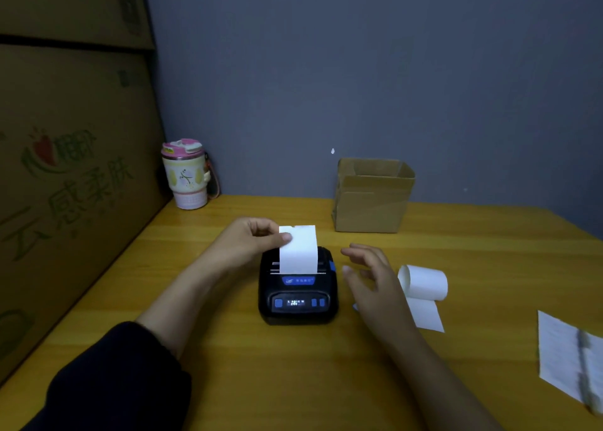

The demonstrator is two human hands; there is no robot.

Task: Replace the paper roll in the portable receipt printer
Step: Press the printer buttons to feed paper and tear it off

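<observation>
Black receipt printer (297, 295) upright mid-table, white paper strip (298, 249) rising from slot; loose paper roll (424, 282) right.

two bare hands, left hand (251, 239) and right hand (375, 280), no rings, watch or gloves visible. dark sleeve (117, 378) pushed up on the left forearm, loose and bunched. right forearm (434, 378) uncovered to the frame's edge.

One head-worn wide view — looking forward and down, close over the table (293, 381); edges seemingly warped.
</observation>
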